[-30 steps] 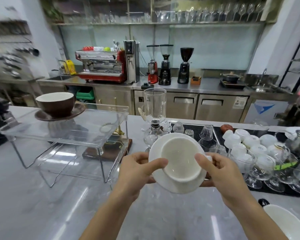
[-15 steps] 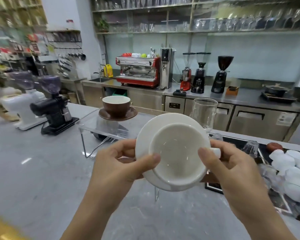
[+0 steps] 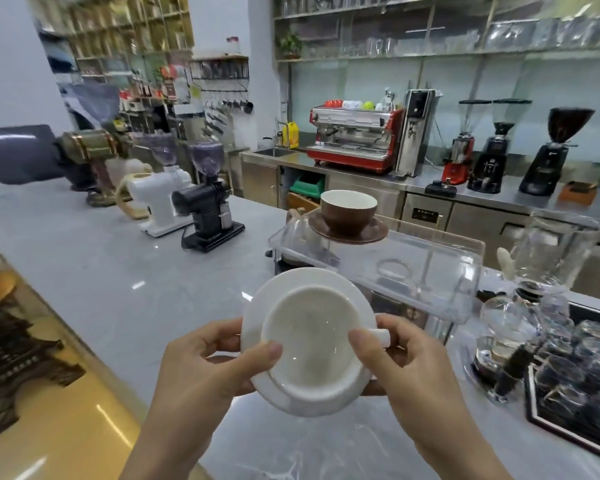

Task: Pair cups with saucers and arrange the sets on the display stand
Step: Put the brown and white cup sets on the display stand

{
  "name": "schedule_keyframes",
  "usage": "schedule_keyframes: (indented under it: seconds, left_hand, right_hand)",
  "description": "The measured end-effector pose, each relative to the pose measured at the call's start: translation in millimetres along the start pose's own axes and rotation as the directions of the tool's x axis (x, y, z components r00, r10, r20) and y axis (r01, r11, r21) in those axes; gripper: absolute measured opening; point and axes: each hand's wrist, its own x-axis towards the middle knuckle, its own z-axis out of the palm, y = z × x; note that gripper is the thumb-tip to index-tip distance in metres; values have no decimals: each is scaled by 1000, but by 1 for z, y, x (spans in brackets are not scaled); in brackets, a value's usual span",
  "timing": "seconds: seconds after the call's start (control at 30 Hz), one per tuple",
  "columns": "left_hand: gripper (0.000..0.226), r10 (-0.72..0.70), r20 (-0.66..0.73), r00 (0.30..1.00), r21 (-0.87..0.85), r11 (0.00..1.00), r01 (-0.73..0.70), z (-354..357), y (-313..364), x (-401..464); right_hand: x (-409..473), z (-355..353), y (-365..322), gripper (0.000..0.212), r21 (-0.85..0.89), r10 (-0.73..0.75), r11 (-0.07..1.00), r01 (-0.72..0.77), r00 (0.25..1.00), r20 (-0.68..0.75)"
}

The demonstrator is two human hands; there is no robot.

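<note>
White cup [image 3: 310, 344] seated on white saucer [image 3: 274, 296], both tilted toward the camera, held above the grey table [image 3: 125, 271]. Left hand [image 3: 201, 368] at the saucer's left edge, thumb over the cup rim, fingers [image 3: 222, 336] curled beneath, pinching the set. Right hand [image 3: 413, 372] on the opposite side, thumb on the rim, fingers [image 3: 390, 323] closed round the handle [image 3: 381, 337]. Just beyond the fingers, clear stand [image 3: 413, 268] with brown cup [image 3: 348, 211] on brown saucer [image 3: 350, 233] at its left end. Far left of the fingers, black grinder [image 3: 208, 216] beside white grinder [image 3: 160, 202]. Right of the fingers, glass siphon [image 3: 523, 306].
</note>
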Motion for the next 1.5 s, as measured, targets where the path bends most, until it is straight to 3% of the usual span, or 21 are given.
schedule_keyframes:
  seconds: [0.2,0.37,0.57,0.7,0.9,1.17,1.3,1.43,1.5]
  left_hand:
    - [52,-106,-5,994,30,994,106,-9,-33,23]
    - [36,-162,68,984,49,986,159,0,-52,46]
    - [44,-171,90,981,75,984,164,22,-66,78]
    - [74,-181,63,982,121,978,172,39,-75,105]
    - [76,-168,49,985,145,977,159,61,-84,139]
    - [56,-143,48,989,151,979,135,93,-92,181]
    - [47,-118,52,992,212,972,104,108,-95,199]
    - [29,-86,80,993,250,966,63,115,-103,214]
    - [17,-71,104,992,255,966,42,118,-105,218]
  right_hand:
    - [5,16,29,25,-2,126,992,-126,991,-51]
    - [14,14,48,26,-19,216,975,-220,967,-137]
    - [28,10,57,30,18,224,974,-228,938,-265]
    - [43,9,64,32,53,248,968,-245,901,-356]
    - [75,8,80,44,8,212,972,-236,854,-475]
    - [117,6,89,45,14,120,990,-143,767,-630]
    - [139,1,97,27,-27,48,996,-90,735,-676]
    - [153,-7,109,44,32,146,985,-169,729,-669]
    - [155,-11,114,43,33,150,985,-171,737,-659]
